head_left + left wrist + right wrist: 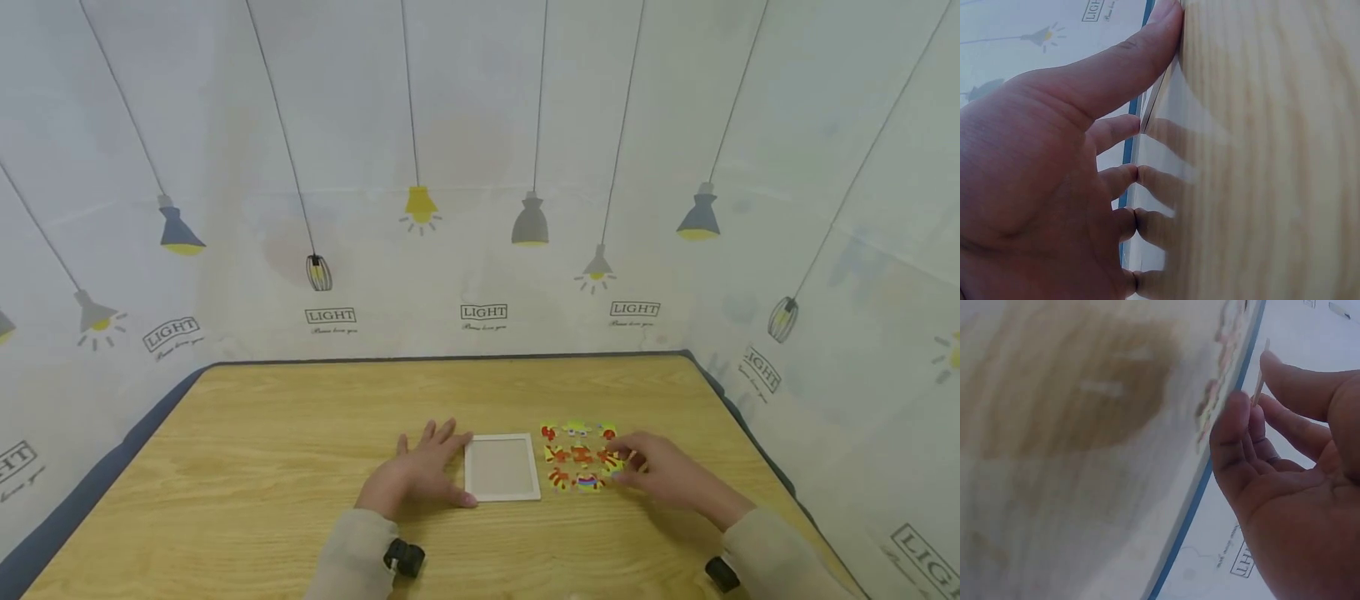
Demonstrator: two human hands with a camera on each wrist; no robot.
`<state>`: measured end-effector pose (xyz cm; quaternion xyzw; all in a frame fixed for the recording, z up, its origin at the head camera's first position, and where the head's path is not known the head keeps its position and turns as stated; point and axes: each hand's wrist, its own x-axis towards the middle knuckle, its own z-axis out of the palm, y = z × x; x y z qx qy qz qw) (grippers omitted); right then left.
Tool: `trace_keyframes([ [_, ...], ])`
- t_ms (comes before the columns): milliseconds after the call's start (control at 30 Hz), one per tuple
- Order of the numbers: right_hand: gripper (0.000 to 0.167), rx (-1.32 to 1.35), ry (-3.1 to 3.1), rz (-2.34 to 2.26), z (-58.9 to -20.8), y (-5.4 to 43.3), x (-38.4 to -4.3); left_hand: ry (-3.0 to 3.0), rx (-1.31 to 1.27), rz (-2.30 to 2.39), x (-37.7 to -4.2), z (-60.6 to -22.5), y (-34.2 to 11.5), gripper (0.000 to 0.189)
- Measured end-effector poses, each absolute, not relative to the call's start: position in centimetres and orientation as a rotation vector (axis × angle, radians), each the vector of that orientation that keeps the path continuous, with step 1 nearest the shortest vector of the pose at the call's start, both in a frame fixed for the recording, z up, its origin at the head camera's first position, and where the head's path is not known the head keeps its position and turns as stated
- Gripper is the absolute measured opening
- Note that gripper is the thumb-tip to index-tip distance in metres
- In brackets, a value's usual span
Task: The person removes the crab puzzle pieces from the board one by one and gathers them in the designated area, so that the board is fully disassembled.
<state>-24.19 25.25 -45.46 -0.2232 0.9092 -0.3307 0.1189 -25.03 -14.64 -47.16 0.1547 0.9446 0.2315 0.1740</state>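
A square white puzzle frame [534, 471] with a plain, pale inside lies flat on the wooden table. My left hand [426, 468] is at its left side, fingers spread, with the thumb at the near corner and the index finger at the far one. In the left wrist view the fingertips [1124, 177] rest on the tabletop. Right of the frame lie several colourful jigsaw pieces [581, 455] in rows, red, yellow and rainbow-striped. Over their right side, my right hand [660, 468] pinches a thin puzzle piece [1260, 378] between thumb and fingers, seen edge-on in the right wrist view.
The wooden table [300, 417] has a dark blue edge and runs back to a pale wall covering [480, 267] printed with hanging lamps. Black wrist straps [405, 557] sit on both sleeves.
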Motion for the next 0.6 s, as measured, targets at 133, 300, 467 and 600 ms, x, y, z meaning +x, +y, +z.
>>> trace_keyframes([
  [133, 0.049, -0.598, 2.658, -0.978, -46.6, 26.4, -24.1, 2.676, 0.436, 0.651, -24.9, -47.1, -14.6, 0.107],
  [300, 0.047, -0.574, 2.684, -0.964, -47.3, 27.4, -24.1, 2.682, 0.44, 0.653, -24.8, -47.0, -14.4, 0.106],
  [467, 0.048, -0.576, 2.652, -0.989, -47.4, 27.6, -24.1, 2.678, 0.441, 0.655, -24.9, -47.1, -14.4, 0.106],
  [600, 0.044, -0.581, 2.654, -0.967, -47.5, 27.4, -24.2, 2.674, 0.441, 0.661, -24.9, -47.1, -14.5, 0.106],
])
